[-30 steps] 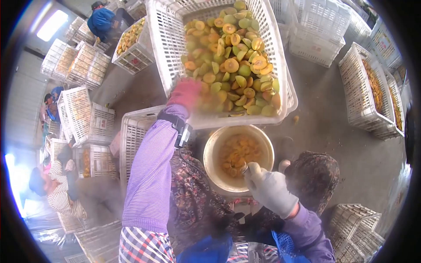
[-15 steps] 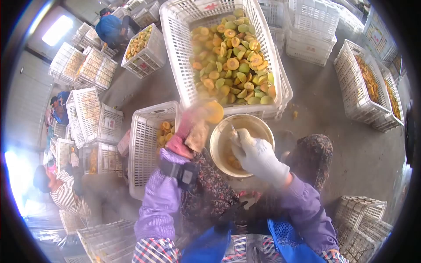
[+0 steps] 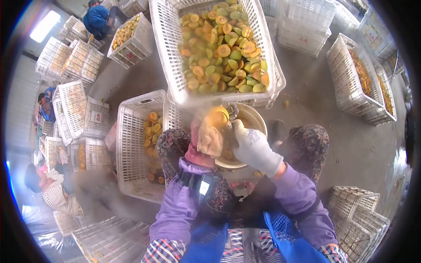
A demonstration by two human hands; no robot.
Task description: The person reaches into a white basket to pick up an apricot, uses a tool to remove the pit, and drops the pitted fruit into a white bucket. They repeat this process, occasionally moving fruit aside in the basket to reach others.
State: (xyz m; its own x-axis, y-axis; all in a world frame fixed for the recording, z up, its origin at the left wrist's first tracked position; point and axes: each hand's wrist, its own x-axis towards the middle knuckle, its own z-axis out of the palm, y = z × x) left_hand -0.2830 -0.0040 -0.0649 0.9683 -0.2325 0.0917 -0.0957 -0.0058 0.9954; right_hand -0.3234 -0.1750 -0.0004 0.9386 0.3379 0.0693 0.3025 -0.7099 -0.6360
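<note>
My left hand (image 3: pixel 206 140), in a worn pink and tan glove, holds a yellow-orange fruit half (image 3: pixel 218 117) over the near rim of a metal bowl (image 3: pixel 259 120). My right hand (image 3: pixel 253 147), in a white glove, grips a small metal tool (image 3: pixel 232 110) whose tip touches the fruit. The bowl sits between my knees and has fruit scraps inside. Just beyond it stands a big white crate (image 3: pixel 171 65) heaped with green and orange fruit halves. A second white crate (image 3: pixel 131 144) on my left holds several fruit halves.
Stacks of white crates ring the concrete floor; those at the right (image 3: pixel 355 83) hold orange fruit pieces. Crates with nothing in them lie at lower right (image 3: pixel 357 215). A person in blue (image 3: pixel 97 18) crouches at top left, another in stripes (image 3: pixel 52 193) at far left.
My left hand drew back from the big crate with a fruit half and brought it over the bowl. My right hand lifted the tool out of the bowl to meet it.
</note>
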